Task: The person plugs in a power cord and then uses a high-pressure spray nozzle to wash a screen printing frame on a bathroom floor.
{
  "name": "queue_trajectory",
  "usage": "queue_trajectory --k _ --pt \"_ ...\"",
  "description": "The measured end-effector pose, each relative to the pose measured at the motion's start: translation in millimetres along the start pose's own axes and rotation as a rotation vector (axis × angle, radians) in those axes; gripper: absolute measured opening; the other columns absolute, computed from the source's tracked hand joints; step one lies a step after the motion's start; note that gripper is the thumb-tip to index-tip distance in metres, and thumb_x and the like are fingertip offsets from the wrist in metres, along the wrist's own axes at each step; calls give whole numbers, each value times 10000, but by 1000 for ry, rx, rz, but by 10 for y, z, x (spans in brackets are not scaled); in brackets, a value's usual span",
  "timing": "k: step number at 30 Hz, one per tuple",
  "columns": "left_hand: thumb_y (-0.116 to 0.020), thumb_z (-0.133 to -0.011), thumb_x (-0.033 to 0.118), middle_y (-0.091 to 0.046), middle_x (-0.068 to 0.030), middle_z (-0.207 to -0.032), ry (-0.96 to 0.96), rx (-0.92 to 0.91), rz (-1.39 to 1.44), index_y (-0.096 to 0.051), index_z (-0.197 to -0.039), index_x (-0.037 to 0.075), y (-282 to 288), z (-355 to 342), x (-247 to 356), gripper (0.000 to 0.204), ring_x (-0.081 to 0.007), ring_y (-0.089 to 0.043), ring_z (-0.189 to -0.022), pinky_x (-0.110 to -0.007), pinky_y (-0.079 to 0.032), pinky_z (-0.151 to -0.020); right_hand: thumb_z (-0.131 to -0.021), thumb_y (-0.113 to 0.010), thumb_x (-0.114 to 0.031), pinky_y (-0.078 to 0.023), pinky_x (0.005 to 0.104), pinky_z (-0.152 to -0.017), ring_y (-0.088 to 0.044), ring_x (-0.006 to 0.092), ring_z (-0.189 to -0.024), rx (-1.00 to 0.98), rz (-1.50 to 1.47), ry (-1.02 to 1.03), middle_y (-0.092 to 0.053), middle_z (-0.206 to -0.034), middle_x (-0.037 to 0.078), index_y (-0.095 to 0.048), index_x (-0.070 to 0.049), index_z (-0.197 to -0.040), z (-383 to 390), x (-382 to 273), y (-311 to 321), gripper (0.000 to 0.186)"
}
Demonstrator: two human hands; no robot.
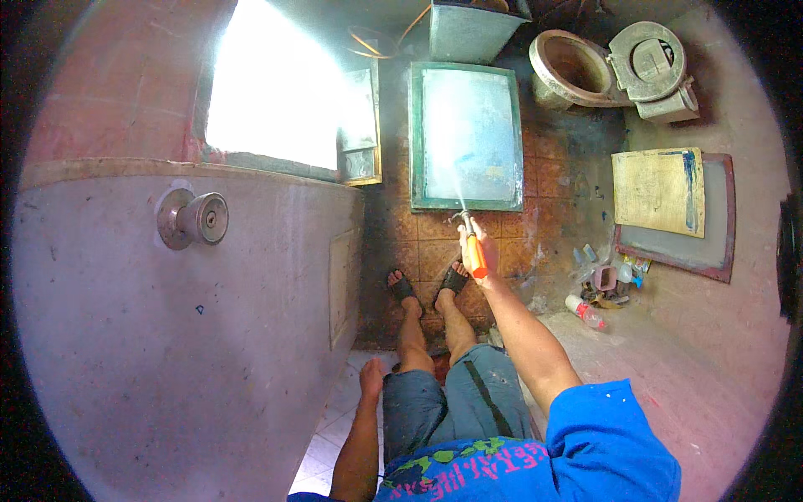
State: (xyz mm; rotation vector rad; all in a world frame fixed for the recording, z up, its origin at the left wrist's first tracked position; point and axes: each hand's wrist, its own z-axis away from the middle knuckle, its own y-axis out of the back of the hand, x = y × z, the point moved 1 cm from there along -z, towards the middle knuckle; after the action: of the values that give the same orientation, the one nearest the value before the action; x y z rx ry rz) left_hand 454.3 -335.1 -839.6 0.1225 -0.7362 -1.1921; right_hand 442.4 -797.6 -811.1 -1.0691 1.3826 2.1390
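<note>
My right hand point(478, 251) grips an orange-handled spray gun point(477, 249) with a metal nozzle, which shoots a fine white spray forward onto a green-framed screen point(467, 180). That screen has a pale blue mesh and stands at the far side of the tiled floor, in front of my sandalled feet. My left hand point(370, 376) hangs by my left thigh with its fingers curled and nothing seen in it.
A door with a round knob point(205, 219) fills the left, near a bright window point(268, 84). A toilet point(569, 71), metal box point(468, 33) and framed panel point(360, 159) stand beyond. Boards point(661, 188) lean right, above bottles and small containers point(585, 309). The floor point(431, 234) is brown tile.
</note>
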Motion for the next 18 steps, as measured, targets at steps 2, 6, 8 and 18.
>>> queue_trajectory --k 2,6,8,18 --pt "-446 -988 446 -684 -125 -1033 -53 36 114 -605 -1163 -1 -61 -41 50 505 -235 -665 -898 -344 -516 -707 -924 -613 -285 -456 363 -501 -617 229 -566 16 41 -44 -644 -664 98 -606 -68 -1236 -12 -5 28 380" --pt "-444 -987 447 -666 -131 -1086 243 15 533 -583 -1194 4 -28 -176 434 509 -245 -671 -930 -331 -527 -689 -937 -591 -285 -464 377 -520 -619 255 -583 -99 181 52 -652 -687 117 -605 -71 -1234 -2 -159 50 366" --pt "-470 -985 433 -654 -139 -1119 231 25 545 -576 -1206 1 17 -184 629 497 -241 -667 -945 -315 -520 -666 -935 -584 -337 -481 397 -552 -640 309 -616 -10 76 12 -651 -704 172 -617 -47 -1219 -31 -206 70 406" --pt "-461 -1009 367 -625 -148 -1203 254 62 612 -515 -1254 -80 47 -207 327 513 -272 -641 -1027 -380 -559 -766 -940 -565 -398 -492 387 -554 -654 312 -626 -93 293 15 -672 -738 174 -595 -57 -1266 -163 -219 113 472"
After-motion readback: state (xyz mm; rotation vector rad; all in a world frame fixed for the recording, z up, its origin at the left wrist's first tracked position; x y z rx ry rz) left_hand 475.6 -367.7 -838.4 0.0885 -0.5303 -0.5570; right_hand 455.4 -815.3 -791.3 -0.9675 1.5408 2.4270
